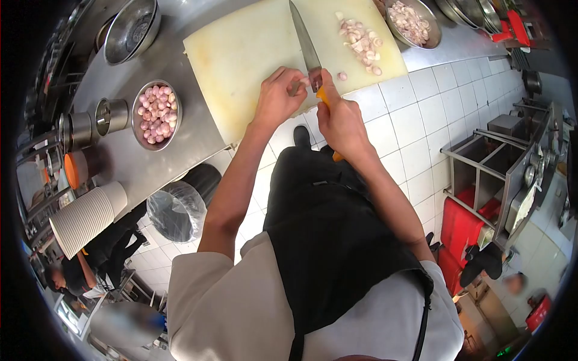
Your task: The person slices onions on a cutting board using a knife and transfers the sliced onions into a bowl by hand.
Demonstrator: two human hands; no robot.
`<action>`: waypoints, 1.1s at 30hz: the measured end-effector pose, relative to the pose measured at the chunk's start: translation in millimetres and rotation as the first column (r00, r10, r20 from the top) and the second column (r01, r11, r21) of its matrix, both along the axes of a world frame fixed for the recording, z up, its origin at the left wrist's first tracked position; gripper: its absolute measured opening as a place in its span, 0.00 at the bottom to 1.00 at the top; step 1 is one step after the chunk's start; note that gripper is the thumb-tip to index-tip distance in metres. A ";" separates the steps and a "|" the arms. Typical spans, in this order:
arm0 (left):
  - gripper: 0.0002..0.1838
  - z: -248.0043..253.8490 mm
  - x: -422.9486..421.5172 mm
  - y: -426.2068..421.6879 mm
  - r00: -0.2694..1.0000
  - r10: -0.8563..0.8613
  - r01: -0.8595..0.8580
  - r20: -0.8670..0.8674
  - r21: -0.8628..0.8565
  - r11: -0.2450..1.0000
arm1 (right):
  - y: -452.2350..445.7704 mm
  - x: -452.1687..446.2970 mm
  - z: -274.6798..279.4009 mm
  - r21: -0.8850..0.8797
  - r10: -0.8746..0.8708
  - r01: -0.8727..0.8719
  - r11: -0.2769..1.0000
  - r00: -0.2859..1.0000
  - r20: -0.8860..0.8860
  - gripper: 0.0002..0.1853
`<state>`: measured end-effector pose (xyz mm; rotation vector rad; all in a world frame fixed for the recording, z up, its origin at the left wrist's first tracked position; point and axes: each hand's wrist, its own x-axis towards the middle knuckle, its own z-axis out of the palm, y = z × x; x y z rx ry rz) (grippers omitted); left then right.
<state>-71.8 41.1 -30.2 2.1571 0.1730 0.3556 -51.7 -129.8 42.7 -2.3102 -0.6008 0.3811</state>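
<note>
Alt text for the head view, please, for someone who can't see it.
A person's right hand holds a knife over a board while the left hand pinches a shallot piece beside the blade. Chopped shallots lie on the board's right side; a bowl of whole ones stands to its left.

Black apron (331, 240) over short-sleeved pale shirt (223, 295).

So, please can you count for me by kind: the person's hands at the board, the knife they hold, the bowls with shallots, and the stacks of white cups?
Hands: 2 (left hand, right hand)
Knife: 1
Bowls: 2 (whole-shallot bowl, cut-shallot bowl)
Cup stack: 1
Total: 6
</note>
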 end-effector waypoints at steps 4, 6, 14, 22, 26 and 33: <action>0.11 -2.0 2.0 -2.6 0.999 0.037 -0.037 0.036 -0.016 0.999 | 1.6 4.0 -12.5 0.008 0.000 0.000 1.000 1.000 0.027 0.36; 0.11 -0.1 2.9 -3.4 0.998 0.045 -0.045 0.033 -0.005 0.999 | 0.6 4.1 -16.6 0.019 -0.003 0.002 1.000 0.999 0.032 0.36; 0.12 4.5 2.1 -4.8 0.999 0.036 -0.037 -0.021 -0.041 0.998 | -9.7 3.7 -9.5 0.062 -0.039 0.035 0.997 0.997 0.064 0.35; 0.10 8.0 -14.1 -4.1 1.000 -0.017 0.017 0.004 0.071 0.997 | -20.5 2.6 -4.8 0.091 -0.050 0.045 0.995 0.997 0.056 0.35; 0.07 4.3 -18.6 -3.4 1.000 0.006 -0.007 0.024 0.042 0.999 | -16.3 -4.0 -4.0 0.106 -0.041 0.040 0.994 0.999 0.012 0.35; 0.07 9.2 -26.1 -2.3 1.000 0.025 -0.025 0.010 -0.053 0.998 | -7.9 -14.2 -3.0 0.074 0.014 -0.011 0.997 0.999 -0.038 0.36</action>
